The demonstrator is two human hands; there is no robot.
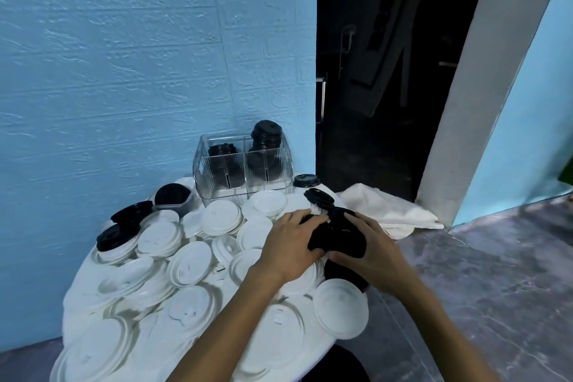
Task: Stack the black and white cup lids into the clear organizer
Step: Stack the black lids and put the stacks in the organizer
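Black lids (pixel 338 234), a small bunch, are gripped between both hands above the bench (pixel 74 295): left hand (pixel 293 243) curled over their left side, right hand (pixel 372 246) curled round the right. White lids (pixel 189 262) lie heaped across the bench. Clear organizer (pixel 243 169) stands at the back by the blue wall (pixel 108 71), black stacks in two compartments, the right one taller.
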